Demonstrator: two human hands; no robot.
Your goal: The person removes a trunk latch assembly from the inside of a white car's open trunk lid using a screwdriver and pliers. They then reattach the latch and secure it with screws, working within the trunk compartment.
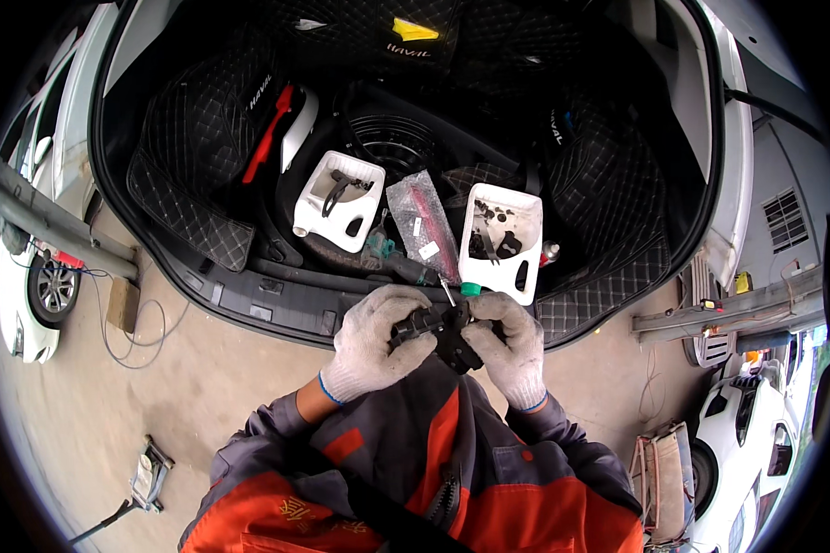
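In front of my body, at the trunk's rear edge, both gloved hands hold a black plastic part. My left hand pinches its rounded left end between thumb and fingers. On the other side, my right hand grips the part with fingers curled. Whether it is one piece or two joined ones, I cannot tell. Just beyond my hands lies a teal and black power tool, with a thin metal bit by the trunk sill. A white cut-open jug with small black clips stands beyond my right hand, a green cap at its near corner.
Another cut-open white jug holds black pieces at the left. Between the jugs lies a clear plastic bag with a red strip inside. A red bar leans at the trunk's left. Metal lift arms flank the car; a floor jack stands lower left.
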